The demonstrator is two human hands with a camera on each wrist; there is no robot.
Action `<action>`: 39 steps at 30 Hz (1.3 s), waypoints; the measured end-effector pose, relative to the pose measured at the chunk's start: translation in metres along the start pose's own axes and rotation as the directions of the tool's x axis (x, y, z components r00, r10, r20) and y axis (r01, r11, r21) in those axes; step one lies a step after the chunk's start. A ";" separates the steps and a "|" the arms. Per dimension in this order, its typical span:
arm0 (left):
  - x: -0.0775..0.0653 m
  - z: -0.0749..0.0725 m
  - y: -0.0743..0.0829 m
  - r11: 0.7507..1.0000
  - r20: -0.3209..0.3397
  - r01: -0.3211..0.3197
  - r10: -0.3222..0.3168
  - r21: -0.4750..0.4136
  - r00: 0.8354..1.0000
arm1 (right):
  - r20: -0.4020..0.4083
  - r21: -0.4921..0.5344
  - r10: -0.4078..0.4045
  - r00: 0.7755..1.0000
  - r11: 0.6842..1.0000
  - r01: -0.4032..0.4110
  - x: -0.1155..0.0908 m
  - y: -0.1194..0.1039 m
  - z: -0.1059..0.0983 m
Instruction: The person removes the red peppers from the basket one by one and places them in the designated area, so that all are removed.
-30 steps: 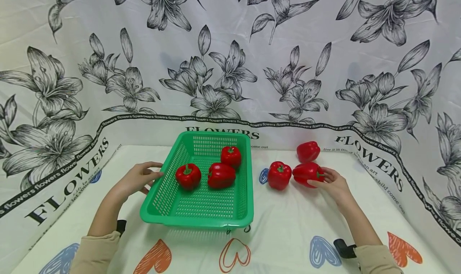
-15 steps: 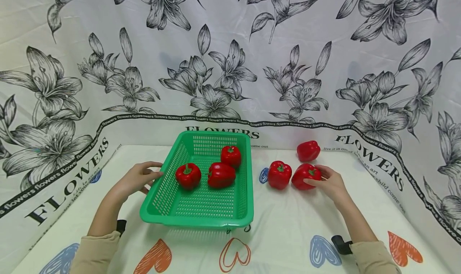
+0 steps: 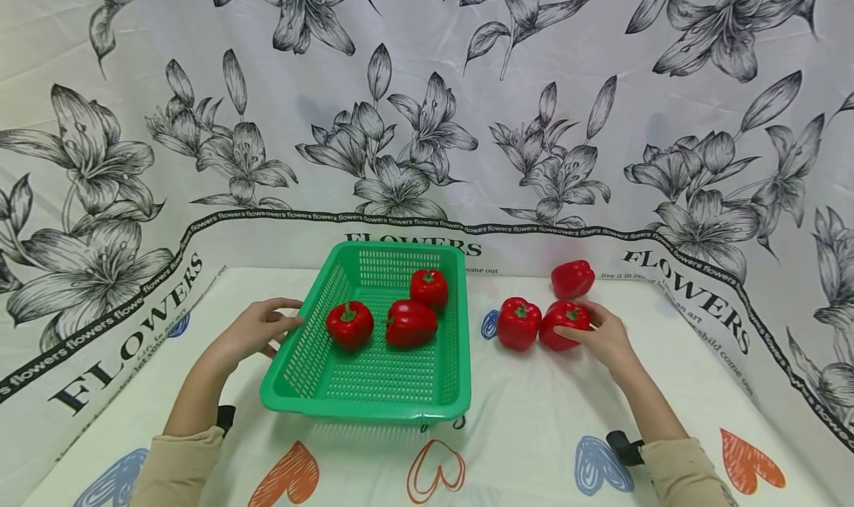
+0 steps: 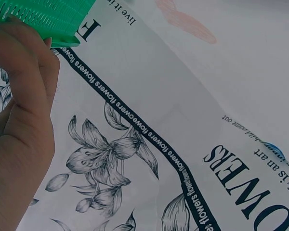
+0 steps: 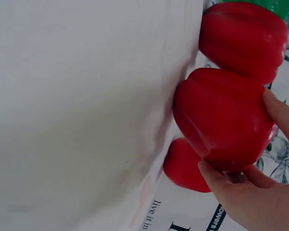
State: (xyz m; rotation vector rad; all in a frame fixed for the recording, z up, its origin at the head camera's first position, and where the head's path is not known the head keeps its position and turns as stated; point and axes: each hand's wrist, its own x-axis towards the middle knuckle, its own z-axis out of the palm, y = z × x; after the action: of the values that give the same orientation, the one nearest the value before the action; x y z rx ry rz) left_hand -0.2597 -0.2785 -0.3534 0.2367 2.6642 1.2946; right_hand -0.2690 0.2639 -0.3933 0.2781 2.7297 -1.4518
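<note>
My right hand (image 3: pixel 608 338) holds a red bell pepper (image 3: pixel 559 322) on the table, thumb on its near side and fingers round its right side. In the right wrist view this bell pepper (image 5: pixel 226 118) stands upright with the fingertips against its skin. Directly left of it, a second bell pepper (image 3: pixel 518 325) stands right beside it. Behind lies a third bell pepper (image 3: pixel 572 279) on its side. My left hand (image 3: pixel 252 332) is at the left rim of a green perforated basket (image 3: pixel 363 411), its fingers loosely bent and fingertips touching the rim.
Inside the basket are three more peppers: an upright bell pepper (image 3: pixel 350 327) on the left, one on its side (image 3: pixel 411 325), and another (image 3: pixel 429 289) behind it. A white cloth with flower prints (image 3: pixel 394 121) rises behind the table.
The right hand has moved left with its bell pepper, turning it from lying with the stem rightward to upright beside its neighbour. The left hand and basket have stayed put.
</note>
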 end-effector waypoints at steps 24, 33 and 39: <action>-0.001 0.000 -0.001 1.000 0.000 0.005 -0.005 -0.004 1.000 | -0.005 0.062 0.031 1.000 0.998 -0.030 0.001 -0.004 -0.002; -0.001 0.000 -0.001 1.000 -0.002 -0.006 0.006 -0.006 1.000 | -0.097 0.269 0.140 0.985 0.957 -0.110 0.017 -0.002 -0.013; -0.002 0.001 0.000 1.000 -0.005 0.000 0.000 -0.001 1.000 | -0.093 0.450 0.237 0.967 0.877 -0.172 0.036 0.002 -0.018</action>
State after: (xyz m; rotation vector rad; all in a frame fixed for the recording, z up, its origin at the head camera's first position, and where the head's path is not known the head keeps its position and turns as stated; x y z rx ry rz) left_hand -0.2577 -0.2778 -0.3539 0.2335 2.6678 1.2984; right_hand -0.3034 0.2851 -0.3885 0.6917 2.3366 -2.0343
